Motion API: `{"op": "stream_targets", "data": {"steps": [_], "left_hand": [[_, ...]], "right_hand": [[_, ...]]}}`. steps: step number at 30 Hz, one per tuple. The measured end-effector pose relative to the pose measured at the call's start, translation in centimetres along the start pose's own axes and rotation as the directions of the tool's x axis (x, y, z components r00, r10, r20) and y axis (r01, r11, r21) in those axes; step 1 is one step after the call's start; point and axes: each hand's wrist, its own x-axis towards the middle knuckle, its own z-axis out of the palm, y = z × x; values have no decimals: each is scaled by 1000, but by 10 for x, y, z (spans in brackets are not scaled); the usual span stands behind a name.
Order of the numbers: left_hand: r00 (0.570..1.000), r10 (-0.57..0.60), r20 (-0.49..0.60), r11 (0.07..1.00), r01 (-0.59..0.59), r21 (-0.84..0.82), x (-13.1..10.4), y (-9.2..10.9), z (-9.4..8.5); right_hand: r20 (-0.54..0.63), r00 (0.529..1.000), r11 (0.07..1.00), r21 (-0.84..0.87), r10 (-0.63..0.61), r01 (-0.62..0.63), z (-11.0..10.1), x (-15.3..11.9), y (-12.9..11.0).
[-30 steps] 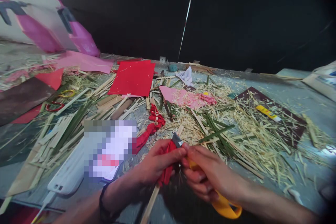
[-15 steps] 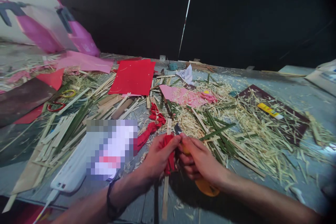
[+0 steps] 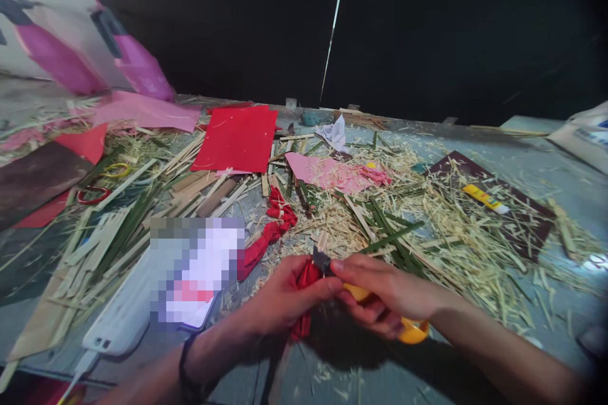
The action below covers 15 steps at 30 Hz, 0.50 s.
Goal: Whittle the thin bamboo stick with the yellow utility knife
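Note:
My left hand (image 3: 297,291) is closed around a piece of red cloth (image 3: 300,329) wrapped about a thin wooden strip (image 3: 323,240). The strip's pale tip shows just beyond the fingers. In my right hand (image 3: 375,288) is a knife with a yellow-orange handle (image 3: 414,331) and a short dark blade (image 3: 322,259). Its blade lies across the strip, close to the top of the cloth. The left thumb reaches over to the right fingers near the blade's base. The fingers partly hide the handle.
Shavings (image 3: 342,221) and split strips cover the surface. On the left lie a white power strip (image 3: 114,323), a phone (image 3: 204,285) and red-handled scissors (image 3: 94,195). Red paper (image 3: 237,139) and a yellow tube (image 3: 485,199) lie farther out. Pink spray bottles (image 3: 142,66) stand by the black wall (image 3: 451,25).
The blade has come across onto the strip, and the right wrist has turned, swinging the handle rightward. The strip's upper end now shows less. The view has shifted slightly.

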Motion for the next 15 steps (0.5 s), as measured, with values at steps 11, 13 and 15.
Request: {"op": "stream_targets", "data": {"steps": [11,13,15], "left_hand": [[986,-109,-129,988,93,-120,-1,-16,2],[980,-50,-191,996,34,-86,3,-20,2],[971,17,-240,997,-34,-68,9,-23,2]], "right_hand": [[-225,973,993,81,-60,80,25,17,11],[-344,937,989,113,-54,98,30,25,11],[-404,913,979,153,-64,137,32,33,13]]}}
